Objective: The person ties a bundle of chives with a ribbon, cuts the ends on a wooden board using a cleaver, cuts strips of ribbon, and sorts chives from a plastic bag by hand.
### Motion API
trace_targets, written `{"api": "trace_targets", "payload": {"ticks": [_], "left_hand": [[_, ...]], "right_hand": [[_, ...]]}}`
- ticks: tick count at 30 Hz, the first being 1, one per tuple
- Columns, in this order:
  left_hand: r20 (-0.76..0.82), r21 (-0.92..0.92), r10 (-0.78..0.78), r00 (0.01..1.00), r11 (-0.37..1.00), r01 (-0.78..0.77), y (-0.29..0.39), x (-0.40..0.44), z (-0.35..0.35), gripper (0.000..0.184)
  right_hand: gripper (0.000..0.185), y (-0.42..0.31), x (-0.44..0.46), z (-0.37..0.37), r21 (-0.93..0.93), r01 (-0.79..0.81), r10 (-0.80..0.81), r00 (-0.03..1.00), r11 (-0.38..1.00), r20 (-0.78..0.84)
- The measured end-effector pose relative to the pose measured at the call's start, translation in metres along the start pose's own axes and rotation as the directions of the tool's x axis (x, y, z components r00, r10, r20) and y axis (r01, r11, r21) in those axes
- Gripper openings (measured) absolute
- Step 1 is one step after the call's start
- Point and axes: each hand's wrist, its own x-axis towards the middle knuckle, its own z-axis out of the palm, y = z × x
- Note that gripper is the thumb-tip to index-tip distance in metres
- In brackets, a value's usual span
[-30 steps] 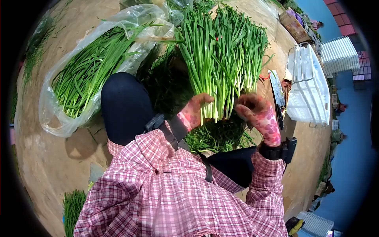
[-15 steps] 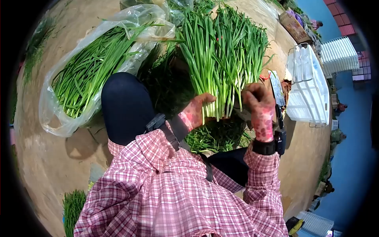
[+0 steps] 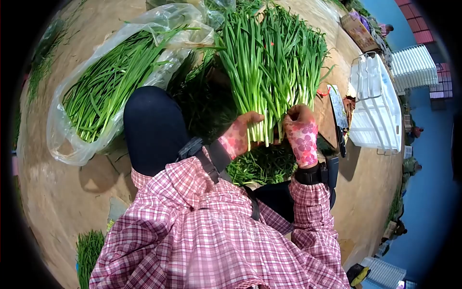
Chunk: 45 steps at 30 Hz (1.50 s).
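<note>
A broad layer of garlic chives [image 3: 269, 62] lies in front of me, white stalk ends toward my body and green leaves away. My left hand [image 3: 239, 132], in a floral fingerless glove, grips the left part of the stalk ends, thumb on top and the other fingers hidden beneath. At the right side of the same stalks is my right hand [image 3: 301, 130], gloved alike, its fingers closed in a pinch by the chives. What exactly lies between those fingertips is hidden. Loose green trimmings [image 3: 262, 166] lie below the stalk ends.
A clear plastic bag [image 3: 62, 139] full of chives lies left of my knee. On the right are a board with a long blade [image 3: 340, 115] and a white plastic crate [image 3: 375, 101]. Another crate [image 3: 414, 67], a cardboard box [image 3: 358, 32] and a green bundle [image 3: 90, 255] lie farther out.
My right hand has moved left and slightly down, from beside the board to the right-hand stalks. My left hand and the chives have hardly moved.
</note>
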Motion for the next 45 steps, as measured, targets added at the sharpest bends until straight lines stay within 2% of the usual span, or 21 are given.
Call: {"api": "trace_targets", "payload": {"ticks": [1, 4, 11, 14, 18, 21, 22, 24, 25, 28, 31, 32, 35, 36, 37, 38, 40, 41, 42, 44, 45], "left_hand": [[0.081, -0.019, -0.001, 0.997, 1.000, 0.002, 0.002, 0.000, 0.004, 0.040], [-0.101, -0.024, -0.019, 0.995, 1.000, 0.016, 0.001, 0.004, -0.005, 0.042], [0.039, -0.097, -0.018, 0.999, 0.995, 0.022, 0.001, 0.003, 0.004, 0.048], [0.048, -0.096, -0.032, 0.998, 0.995, 0.037, 0.001, 0.002, 0.008, 0.048], [-0.066, -0.064, -0.008, 0.998, 0.998, 0.004, -0.002, 0.005, -0.002, 0.046], [-0.142, 0.108, -0.023, 0.990, 0.993, 0.038, -0.002, -0.012, -0.008, 0.063], [0.024, 0.225, 0.143, 0.989, 0.964, -0.145, -0.007, -0.022, -0.008, 0.060], [0.351, 0.281, 0.452, 0.820, 0.785, -0.553, -0.017, -0.038, -0.004, 0.055], [-0.139, 0.076, 0.054, 0.989, 0.996, -0.043, 0.005, -0.020, -0.005, 0.055], [-0.191, 0.027, 0.084, 0.978, 0.996, -0.080, 0.009, -0.019, -0.009, 0.042], [-0.238, 0.310, 0.323, 0.916, 0.919, -0.244, 0.006, -0.016, -0.033, 0.035], [-0.208, 0.228, 0.245, 0.947, 0.954, -0.197, 0.005, -0.019, -0.022, 0.039], [-0.114, 0.034, 0.123, 0.986, 0.992, -0.120, 0.008, -0.018, -0.012, 0.045], [-0.129, 0.060, 0.112, 0.985, 0.993, -0.105, 0.005, -0.020, -0.003, 0.046], [-0.061, 0.050, 0.123, 0.990, 0.991, -0.121, 0.000, -0.019, 0.007, 0.051], [0.275, 0.321, 0.285, 0.918, 0.873, -0.367, -0.006, -0.032, 0.007, 0.057], [0.327, 0.776, 0.471, 0.819, 0.361, -0.517, -0.013, -0.035, -0.033, 0.061], [0.052, 0.566, 0.282, 0.958, 0.782, -0.261, -0.004, -0.025, -0.025, 0.053], [-0.231, 0.131, 0.056, 0.971, 0.991, -0.026, 0.004, -0.012, -0.018, 0.049], [-0.009, 0.005, 0.072, 0.997, 0.997, -0.072, 0.006, -0.014, 0.006, 0.046], [-0.050, -0.012, 0.042, 0.998, 0.999, -0.042, 0.009, -0.016, 0.011, 0.045]], "right_hand": [[0.022, -0.004, 0.004, -0.002, -0.028, 0.072, -0.073, 0.997, 0.997, -0.012], [0.019, -0.017, 0.002, 0.006, -0.252, 0.371, -0.395, 0.918, 0.894, -0.050], [0.009, 0.005, 0.017, 0.010, 0.143, 0.061, -0.063, 0.998, 0.988, 0.010], [0.014, 0.001, 0.020, 0.006, -0.126, 0.438, -0.446, 0.894, 0.890, -0.046], [0.025, -0.005, 0.033, 0.000, -0.338, 0.496, -0.494, 0.864, 0.800, 0.099], [0.029, 0.022, 0.028, 0.023, 0.070, 0.598, -0.596, 0.802, 0.799, -0.043], [0.033, -0.001, 0.023, 0.011, -0.031, 0.517, -0.510, 0.852, 0.856, 0.121], [0.030, -0.007, 0.014, 0.023, -0.111, 0.490, -0.485, 0.871, 0.864, 0.076], [0.029, -0.008, 0.018, 0.035, -0.141, 0.483, -0.482, 0.875, 0.864, 0.039], [0.026, -0.009, 0.028, 0.049, -0.180, 0.401, -0.412, 0.911, 0.898, -0.025], [0.026, -0.022, 0.029, 0.037, 0.300, -0.040, 0.050, 0.998, 0.953, -0.023], [0.026, -0.022, 0.033, 0.029, 0.424, -0.177, 0.171, 0.984, 0.888, 0.054], [0.024, -0.008, 0.033, 0.034, 0.499, -0.178, 0.167, 0.984, 0.848, 0.067], [0.016, 0.010, 0.033, 0.049, 0.440, 0.013, 0.032, 0.995, 0.898, -0.095], [0.010, 0.040, 0.039, 0.066, -0.352, 0.426, -0.517, 0.826, 0.834, -0.224], [0.010, 0.024, 0.023, 0.038, -0.669, 0.325, -0.528, 0.841, 0.669, -0.119], [0.010, 0.024, 0.029, 0.020, -0.241, 0.333, -0.364, 0.927, 0.911, -0.094], [0.010, 0.016, 0.031, 0.015, 0.246, 0.083, -0.074, 0.996, 0.966, -0.049], [0.010, 0.006, 0.030, 0.009, 0.498, -0.083, 0.086, 0.996, 0.863, 0.018], [0.021, 0.002, 0.030, 0.011, 0.657, 0.023, 0.022, 0.998, 0.753, -0.060], [0.019, 0.000, 0.029, 0.006, 0.553, 0.090, -0.096, 0.995, 0.828, -0.018]]}}
